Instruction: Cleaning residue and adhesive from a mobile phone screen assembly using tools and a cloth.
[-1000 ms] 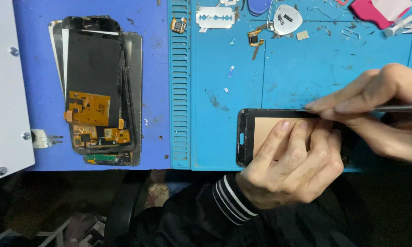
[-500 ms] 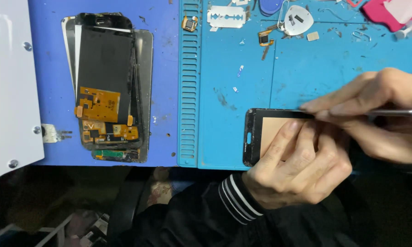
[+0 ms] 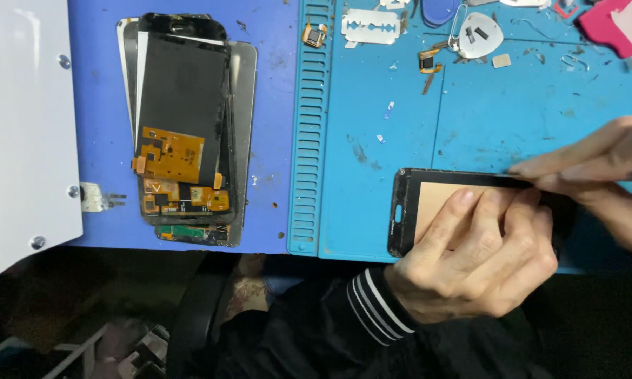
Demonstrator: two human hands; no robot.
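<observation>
Left of mat: stacked phone screens [image 3: 186,130] are laid flat.
Mat top: razor blade [image 3: 370,27] is seen.
Far left: white panel [image 3: 17,126].
</observation>
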